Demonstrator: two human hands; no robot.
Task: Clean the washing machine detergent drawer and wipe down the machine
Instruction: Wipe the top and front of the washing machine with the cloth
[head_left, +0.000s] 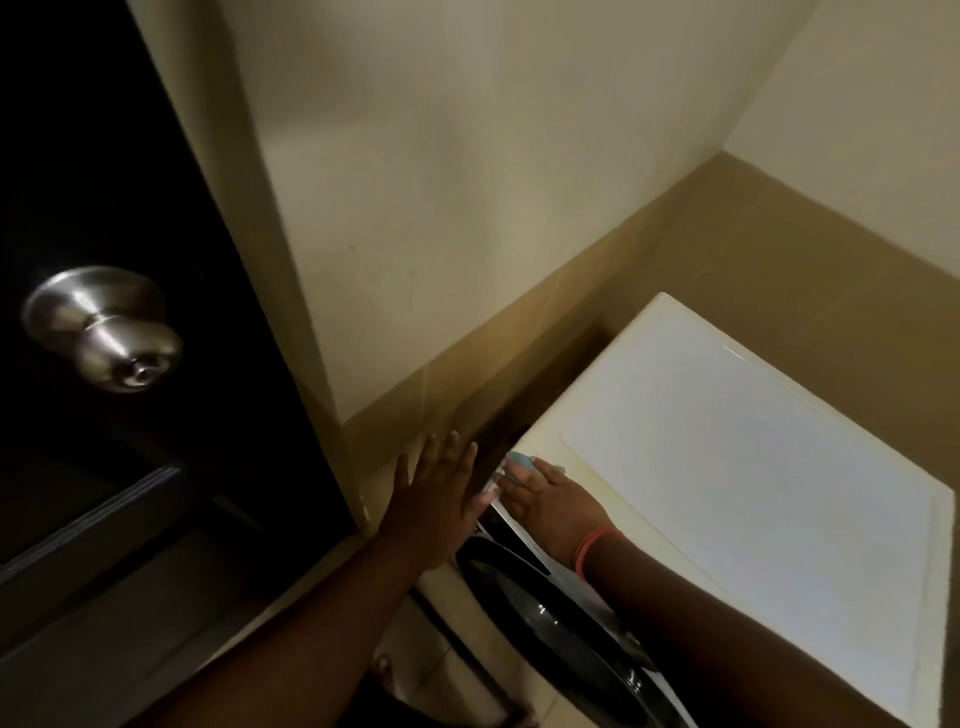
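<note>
Head view, right hand pressing blue cloth on washing machine, left hand spread

Narrow gap between wall and machine

White front-loading washing machine in beige-walled corner. Right hand presses pale blue cloth on its front-left top corner. Left hand spread, fingers straight, beside machine. Dark door with brushed-steel knob at left.
</note>
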